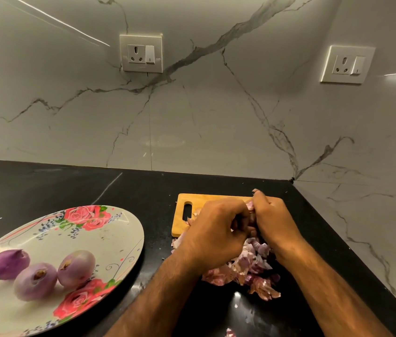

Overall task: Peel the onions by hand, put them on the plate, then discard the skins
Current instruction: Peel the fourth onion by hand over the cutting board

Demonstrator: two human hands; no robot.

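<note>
Two bare forearms came in from the near edge and met over the right side of the counter. Behind everything rose the white marble wall (216,117), veined in grey, and below it ran the black counter (70,188) into its right-hand corner. On the left of the counter sat the big oval plate (109,229), printed with red roses. A wooden cutting board (200,199) lay flat near the corner, its handle slot towards the plate. A heap of pink and purple onion skins (243,268) spilled from the near edge of the board onto the counter, partly under the wrists.

Above that heap the left hand (212,231) and the right hand (273,220) were pressed knuckle to knuckle, fingers of both curled tight round a purple lump (252,216) held between them. It was mostly hidden; I could not tell whether it was an onion or a wad of skin.

Three peeled onions (35,280) lay together on the near part of the plate, touching one another. Two wall sockets (141,53) were set in the marble, well apart. One stray skin scrap (230,333) lay at the near edge.
</note>
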